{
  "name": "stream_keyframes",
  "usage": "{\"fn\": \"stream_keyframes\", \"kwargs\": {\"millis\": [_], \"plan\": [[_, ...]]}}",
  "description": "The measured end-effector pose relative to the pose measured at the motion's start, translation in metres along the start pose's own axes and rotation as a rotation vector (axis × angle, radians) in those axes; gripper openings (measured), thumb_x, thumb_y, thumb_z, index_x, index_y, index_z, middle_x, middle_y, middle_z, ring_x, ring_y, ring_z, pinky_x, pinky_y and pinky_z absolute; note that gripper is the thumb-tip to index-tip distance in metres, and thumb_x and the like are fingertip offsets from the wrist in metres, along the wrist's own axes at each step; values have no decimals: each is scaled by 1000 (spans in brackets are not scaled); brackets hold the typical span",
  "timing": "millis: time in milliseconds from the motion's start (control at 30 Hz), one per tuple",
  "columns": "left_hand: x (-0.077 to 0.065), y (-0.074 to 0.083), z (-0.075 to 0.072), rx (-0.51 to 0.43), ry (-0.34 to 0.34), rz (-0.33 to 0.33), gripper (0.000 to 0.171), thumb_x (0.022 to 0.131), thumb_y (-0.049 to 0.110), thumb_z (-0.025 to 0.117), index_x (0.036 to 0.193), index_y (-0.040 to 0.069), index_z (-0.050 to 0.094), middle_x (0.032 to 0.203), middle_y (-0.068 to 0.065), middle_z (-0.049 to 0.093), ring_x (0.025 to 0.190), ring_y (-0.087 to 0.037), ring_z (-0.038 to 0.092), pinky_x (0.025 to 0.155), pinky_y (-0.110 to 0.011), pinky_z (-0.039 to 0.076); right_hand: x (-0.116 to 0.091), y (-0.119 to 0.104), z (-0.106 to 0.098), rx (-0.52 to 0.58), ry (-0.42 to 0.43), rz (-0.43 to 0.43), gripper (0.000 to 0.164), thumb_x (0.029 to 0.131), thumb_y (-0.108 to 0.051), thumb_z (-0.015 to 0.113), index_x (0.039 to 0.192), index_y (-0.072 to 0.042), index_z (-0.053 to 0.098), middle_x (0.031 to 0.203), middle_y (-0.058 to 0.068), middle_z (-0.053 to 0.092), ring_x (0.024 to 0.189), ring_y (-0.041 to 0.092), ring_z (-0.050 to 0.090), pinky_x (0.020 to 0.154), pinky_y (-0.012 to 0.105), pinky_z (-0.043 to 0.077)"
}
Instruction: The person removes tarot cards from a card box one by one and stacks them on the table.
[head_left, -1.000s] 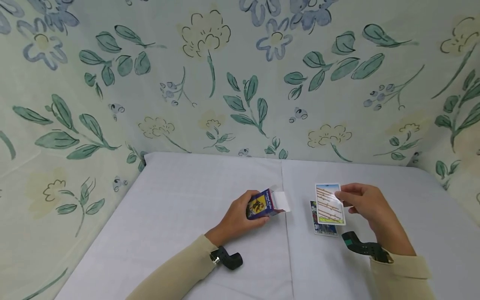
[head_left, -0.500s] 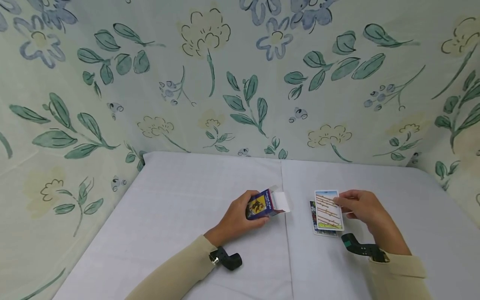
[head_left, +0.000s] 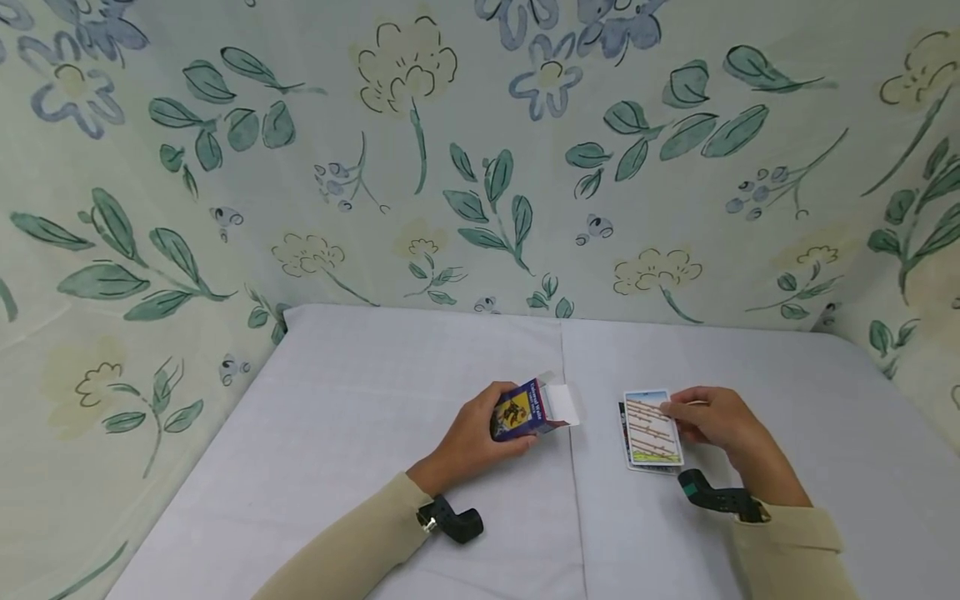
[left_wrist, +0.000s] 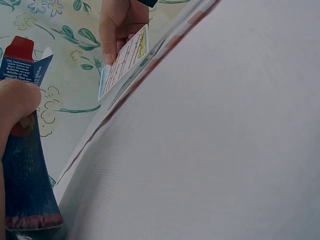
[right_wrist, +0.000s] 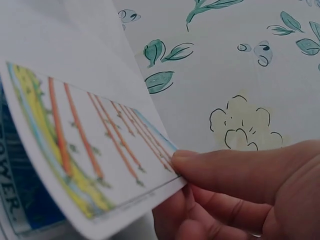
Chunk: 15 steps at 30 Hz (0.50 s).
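My left hand (head_left: 476, 429) grips a blue card box (head_left: 517, 412) whose white end flap (head_left: 561, 404) stands open toward the right. In the left wrist view the box (left_wrist: 27, 165) shows its long side, with the thumb across it. Between thumb and fingers my right hand (head_left: 716, 421) pinches a tarot card (head_left: 652, 429) printed with slanting brown wands, held at its right edge. That card lies close over another card (right_wrist: 30, 185), which has a dark blue picture and the letters "OWER". Only a strip of this lower card shows past the upper one.
A white cloth (head_left: 360, 375) covers the table, with a seam running front to back through its middle. Behind it and on the left hangs a curtain (head_left: 480, 167) with flowers and leaves. Each wrist carries a black camera mount (head_left: 457, 521).
My right hand has brought the wand card down and slightly left, so it now covers most of the card beneath. The left hand and the box have stayed almost still.
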<state>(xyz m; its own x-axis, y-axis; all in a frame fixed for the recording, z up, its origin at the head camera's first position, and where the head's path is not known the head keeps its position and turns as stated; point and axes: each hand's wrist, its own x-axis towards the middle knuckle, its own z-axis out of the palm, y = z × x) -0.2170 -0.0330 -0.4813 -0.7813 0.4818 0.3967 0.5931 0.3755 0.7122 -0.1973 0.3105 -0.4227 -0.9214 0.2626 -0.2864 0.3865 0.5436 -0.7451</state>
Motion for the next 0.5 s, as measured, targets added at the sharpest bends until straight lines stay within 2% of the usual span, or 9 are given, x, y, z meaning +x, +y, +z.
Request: {"fn": "stream_keyframes", "kwargs": {"millis": [500], "plan": [[0,3,-1,-7,-8,-12,69,82,46,73,135,13,43,119,0,56,98,-10,53,81,-24,48,1,2,6,-34,-29,19,42,91,-22,64,120,8,54,88,14,60,73,22,55,60,26,48]]}}
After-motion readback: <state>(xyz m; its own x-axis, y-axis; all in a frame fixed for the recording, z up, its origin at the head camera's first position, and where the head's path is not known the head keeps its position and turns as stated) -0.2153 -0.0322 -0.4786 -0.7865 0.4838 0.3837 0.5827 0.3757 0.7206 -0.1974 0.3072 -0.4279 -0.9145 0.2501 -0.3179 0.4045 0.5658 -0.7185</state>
